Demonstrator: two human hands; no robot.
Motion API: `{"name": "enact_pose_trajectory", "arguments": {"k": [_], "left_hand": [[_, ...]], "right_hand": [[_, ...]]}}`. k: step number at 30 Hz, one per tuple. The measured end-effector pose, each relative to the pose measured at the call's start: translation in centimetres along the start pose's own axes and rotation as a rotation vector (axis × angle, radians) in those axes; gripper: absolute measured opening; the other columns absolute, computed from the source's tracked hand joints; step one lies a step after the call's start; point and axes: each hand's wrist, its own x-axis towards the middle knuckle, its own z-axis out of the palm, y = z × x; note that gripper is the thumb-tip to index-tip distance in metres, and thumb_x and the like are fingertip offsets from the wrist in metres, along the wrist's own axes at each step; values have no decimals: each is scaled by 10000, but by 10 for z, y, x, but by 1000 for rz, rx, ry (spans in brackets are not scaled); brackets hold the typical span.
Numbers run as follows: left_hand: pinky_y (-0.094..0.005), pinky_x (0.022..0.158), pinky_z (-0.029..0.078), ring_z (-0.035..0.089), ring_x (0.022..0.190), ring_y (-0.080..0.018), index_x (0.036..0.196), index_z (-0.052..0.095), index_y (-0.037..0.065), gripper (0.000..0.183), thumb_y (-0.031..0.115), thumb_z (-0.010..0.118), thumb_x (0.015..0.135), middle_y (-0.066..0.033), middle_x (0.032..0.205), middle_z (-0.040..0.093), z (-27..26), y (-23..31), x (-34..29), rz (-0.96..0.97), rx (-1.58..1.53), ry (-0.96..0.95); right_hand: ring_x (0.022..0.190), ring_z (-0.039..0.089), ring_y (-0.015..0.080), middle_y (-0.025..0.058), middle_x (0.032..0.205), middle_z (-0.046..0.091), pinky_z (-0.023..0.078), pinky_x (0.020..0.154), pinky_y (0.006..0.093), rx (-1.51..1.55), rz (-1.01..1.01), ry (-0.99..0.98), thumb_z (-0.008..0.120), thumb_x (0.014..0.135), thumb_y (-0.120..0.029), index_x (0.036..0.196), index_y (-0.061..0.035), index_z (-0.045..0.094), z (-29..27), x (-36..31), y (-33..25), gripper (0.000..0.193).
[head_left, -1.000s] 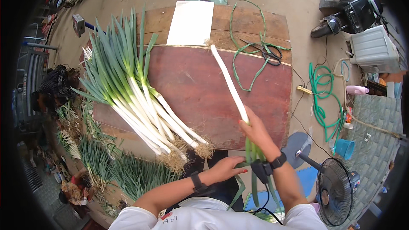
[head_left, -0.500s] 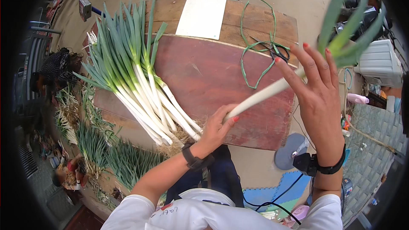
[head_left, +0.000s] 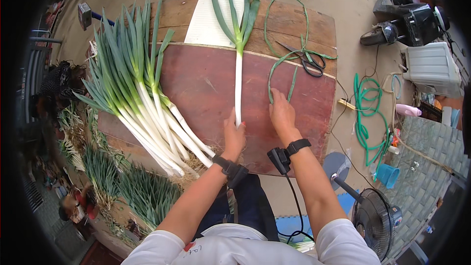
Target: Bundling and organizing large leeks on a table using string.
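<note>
My left hand [head_left: 234, 136] is closed around the white lower end of a long green onion [head_left: 239, 78]; its green leaves point away from me, over a sheet of paper [head_left: 198, 22]. Beside it, my right hand [head_left: 283, 117] is down at the lower bend of a green strip [head_left: 270, 76] on the table. Its fingers look closed on the strip, whose narrow end sticks up past them. Farther right lie black-handled scissors [head_left: 310, 63], partly crossed by the strip. A pile of green onions [head_left: 147, 98] rests on the table's left side, roots toward me.
The table [head_left: 196, 76] has a reddish board along its near part. More green onions [head_left: 147, 194] lie on the ground to the left, near another person [head_left: 81, 206]. On the right are a fan [head_left: 375, 221], a green hose [head_left: 363, 113], a white bin [head_left: 431, 68] and a scooter [head_left: 409, 17].
The green onion swung from a slant up to the right to nearly straight ahead. My right hand left its stem and came down onto the green strip, whose lower right part has shifted left.
</note>
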Motion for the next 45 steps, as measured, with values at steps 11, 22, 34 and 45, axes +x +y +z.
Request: {"name": "enact_pose_trajectory", "arguments": {"k": [11, 22, 34, 45], "left_hand": [[-372, 1043, 279, 345, 1231, -311, 1275, 445, 17, 507, 104, 592, 797, -183, 1311, 350, -5, -3, -79, 221, 218, 18], [-406, 1032, 278, 332, 1232, -367, 1327, 358, 11, 622, 123, 638, 783, -218, 1300, 357, -202, -11, -100, 362, 552, 550], [-355, 979, 370, 438, 1206, -287, 1440, 90, 59, 1063, 277, 791, 671, -198, 1326, 417, -260, -46, -28, 12, -203, 328], [-314, 980, 371, 465, 1178, -197, 1425, 200, 74, 831, 7, 666, 741, -123, 1321, 452, -399, -53, 9, 145, -138, 90]], "right_hand": [[806, 577, 258, 147, 843, 548, 455, 659, 364, 409, -102, 410, 569, 818, -42, 1052, 16, 539, -98, 101, 6, 243], [796, 601, 259, 153, 895, 604, 477, 714, 332, 584, -339, -95, 566, 832, -83, 1002, 4, 573, 6, 36, -59, 191], [1071, 506, 371, 275, 1154, 498, 421, 891, 417, 439, -257, -504, 706, 737, -337, 1262, 71, 361, 119, -72, -145, 750], [1090, 457, 455, 318, 1143, 483, 380, 921, 440, 671, -183, -526, 588, 776, -90, 1207, 84, 338, 206, -139, -258, 528]]}}
